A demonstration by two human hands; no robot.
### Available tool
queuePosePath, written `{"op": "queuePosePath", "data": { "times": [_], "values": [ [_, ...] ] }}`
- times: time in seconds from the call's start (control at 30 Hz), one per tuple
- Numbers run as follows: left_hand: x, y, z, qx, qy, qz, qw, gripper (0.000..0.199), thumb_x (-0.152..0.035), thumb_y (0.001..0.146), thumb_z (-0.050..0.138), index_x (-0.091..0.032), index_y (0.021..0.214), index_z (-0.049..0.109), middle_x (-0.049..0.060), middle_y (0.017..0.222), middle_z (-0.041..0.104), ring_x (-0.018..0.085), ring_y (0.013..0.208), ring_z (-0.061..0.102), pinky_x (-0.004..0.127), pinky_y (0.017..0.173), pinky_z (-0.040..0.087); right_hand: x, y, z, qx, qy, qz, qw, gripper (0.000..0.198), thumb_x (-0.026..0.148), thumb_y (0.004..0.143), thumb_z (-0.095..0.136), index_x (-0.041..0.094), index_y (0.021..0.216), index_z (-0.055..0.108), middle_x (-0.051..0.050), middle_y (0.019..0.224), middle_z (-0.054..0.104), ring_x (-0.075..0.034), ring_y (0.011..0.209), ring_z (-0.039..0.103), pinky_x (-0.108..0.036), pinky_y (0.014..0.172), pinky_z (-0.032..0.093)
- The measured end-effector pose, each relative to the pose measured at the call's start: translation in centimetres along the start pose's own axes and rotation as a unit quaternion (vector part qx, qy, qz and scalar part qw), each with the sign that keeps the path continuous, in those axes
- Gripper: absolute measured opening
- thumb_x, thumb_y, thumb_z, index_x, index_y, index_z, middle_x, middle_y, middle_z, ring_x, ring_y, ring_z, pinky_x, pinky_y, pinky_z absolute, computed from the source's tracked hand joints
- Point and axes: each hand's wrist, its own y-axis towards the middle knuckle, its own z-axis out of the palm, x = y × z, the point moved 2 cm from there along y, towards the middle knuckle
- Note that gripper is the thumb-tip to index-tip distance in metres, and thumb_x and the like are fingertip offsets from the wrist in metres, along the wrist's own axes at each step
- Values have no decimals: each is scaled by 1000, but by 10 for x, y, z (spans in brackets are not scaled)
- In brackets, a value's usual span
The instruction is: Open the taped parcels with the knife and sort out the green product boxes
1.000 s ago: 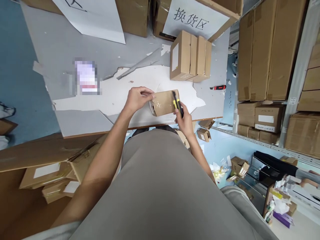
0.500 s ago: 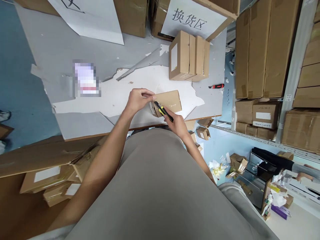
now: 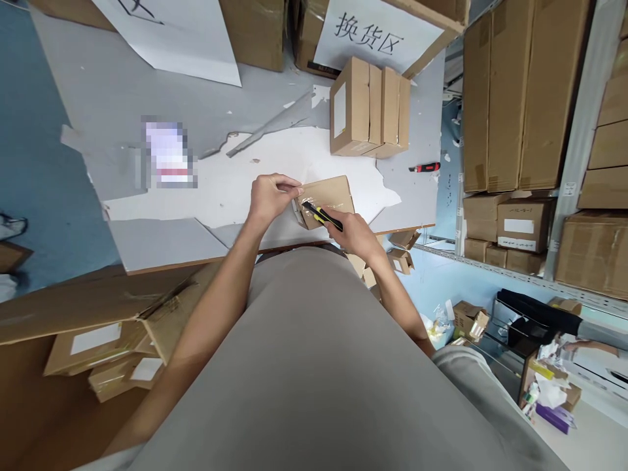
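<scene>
A small cardboard box (image 3: 334, 190) lies near the table's front edge, with shiny clear tape over its left end. My left hand (image 3: 273, 199) pinches the box at its upper left corner; whether a bit of tape is also between the fingertips I cannot make out. In my right hand (image 3: 359, 235) is a black and yellow utility knife (image 3: 321, 214). Its tip points left, over the taped end of the box. Part of the box's lower side is hidden by the knife and my right fingers.
Two cardboard boxes (image 3: 367, 108) stand together at the back of the table (image 3: 235, 216). A red and black utility knife (image 3: 424, 167) lies to the right. Leftward is a blurred-out item (image 3: 167, 154). A large open carton (image 3: 29, 386) holds boxes at lower left; shelves of cartons (image 3: 495, 98) rise at right.
My right hand and the knife have shifted slightly right, and the knife lies at a flatter angle. The left hand keeps its pinch at the box's corner.
</scene>
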Motion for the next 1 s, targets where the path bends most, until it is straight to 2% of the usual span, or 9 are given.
{"op": "queuePosePath", "data": {
  "times": [0.07,0.2,0.37,0.57,0.7,0.83,1.0],
  "values": [
    [-1,1,0,-2,-3,1,1000,16,-24,78,90,-20,94,93,7,99,89,28,98,83,37,97,66,2,0,2,-8,-11,6,1000,54,22,116,61,30,169,68,-8,141,87,-29,132,84,-37,114,60],
    [-1,5,0,-5,0,3,1000,15,-21,78,89,-19,93,92,7,96,88,27,96,83,36,97,65,1,2,12,-2,11,14,1000,55,23,118,59,29,172,64,-7,128,90,-26,119,88,-36,113,60],
    [0,3,2,-13,0,-5,1000,12,-20,77,90,-19,89,91,7,95,88,26,92,82,36,94,65,-10,3,15,-11,25,-28,999,56,23,115,60,29,170,66,-7,151,83,-26,141,79,-35,118,58],
    [0,2,3,-29,7,-6,1000,14,-19,77,88,-19,90,91,6,92,88,26,92,82,35,92,65,-29,18,6,19,9,-65,998,58,23,113,63,35,170,66,-3,145,86,-27,132,82,-37,114,59],
    [0,5,2,-24,0,-8,1000,14,-21,74,91,-18,88,90,7,92,87,26,92,82,36,93,66,-43,27,6,33,11,-109,993,60,22,114,61,36,172,62,0,158,79,-26,144,77,-35,118,58],
    [0,4,1,-12,-10,-12,1000,18,-23,72,96,-18,88,90,8,94,88,28,94,83,38,95,67,-51,26,12,24,-58,-140,988,64,22,115,59,44,175,56,5,166,73,-28,153,70,-38,116,61],
    [-1,1,1,-15,-10,-18,1000,25,-29,70,101,-18,88,89,9,95,88,29,98,83,39,97,68,-49,23,17,28,-166,-142,975,65,28,121,51,48,182,44,0,164,75,-28,138,75,-36,102,64]
  ]
}}
